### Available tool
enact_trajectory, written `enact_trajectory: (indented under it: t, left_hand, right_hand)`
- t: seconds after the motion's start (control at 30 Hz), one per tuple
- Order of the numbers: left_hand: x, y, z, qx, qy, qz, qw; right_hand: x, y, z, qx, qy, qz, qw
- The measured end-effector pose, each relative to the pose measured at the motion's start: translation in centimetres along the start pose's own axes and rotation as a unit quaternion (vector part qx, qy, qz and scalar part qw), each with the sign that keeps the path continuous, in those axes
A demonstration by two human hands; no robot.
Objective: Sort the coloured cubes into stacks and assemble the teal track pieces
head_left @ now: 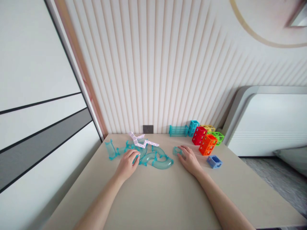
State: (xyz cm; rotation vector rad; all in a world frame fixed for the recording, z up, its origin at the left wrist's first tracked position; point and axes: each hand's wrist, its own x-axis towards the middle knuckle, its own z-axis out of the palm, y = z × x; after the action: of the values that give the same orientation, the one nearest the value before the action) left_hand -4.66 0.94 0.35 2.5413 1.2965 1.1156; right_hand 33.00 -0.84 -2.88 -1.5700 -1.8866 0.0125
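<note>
My left hand (129,163) is at the near left side of a cluster of clear teal track pieces (163,164), its fingers curled and closed on a teal piece that they mostly cover. My right hand (189,158) rests low over the table, thumb and fingers around a small clear teal track piece (177,150) that stands apart from the cluster. Curved channels with darker teal connectors make up the cluster. Across its back lie pale lilac, line-patterned strips (141,142). A clear teal chute piece (110,149) stands at the left end.
Right of my right hand stand red (199,135), orange (208,144), teal (193,128), green (218,137) and yellow (208,128) hollow blocks. A single blue block (214,162) lies nearer me. Clear teal tubes (178,130) stand by the ribbed wall, right of a dark socket (148,129).
</note>
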Motion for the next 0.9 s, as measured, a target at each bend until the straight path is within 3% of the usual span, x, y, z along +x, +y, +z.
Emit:
enact_trajectory:
  t: [0.23, 0.43, 0.53, 0.9]
  left_hand:
    - [-0.4, 0.4, 0.3, -0.005, -0.072, 0.024, 0.997]
    - [-0.7, 1.1, 1.4, 0.013, -0.13, 0.045, 0.99]
    - [-0.7, 1.2, 1.4, 0.001, -0.157, 0.052, 0.986]
    - [-1.1, 1.2, 1.6, -0.065, -0.187, 0.024, 0.98]
  right_hand:
    - [0.1, -4.0, -0.8, -0.016, -0.034, -0.128, 0.991]
    - [0.0, -8.2, 0.0, 0.015, -0.142, -0.206, 0.968]
    - [0.0, -8.3, 0.0, 0.017, -0.177, -0.2, 0.964]
    - [-0.3, -7.4, -0.7, 0.036, -0.213, -0.203, 0.955]
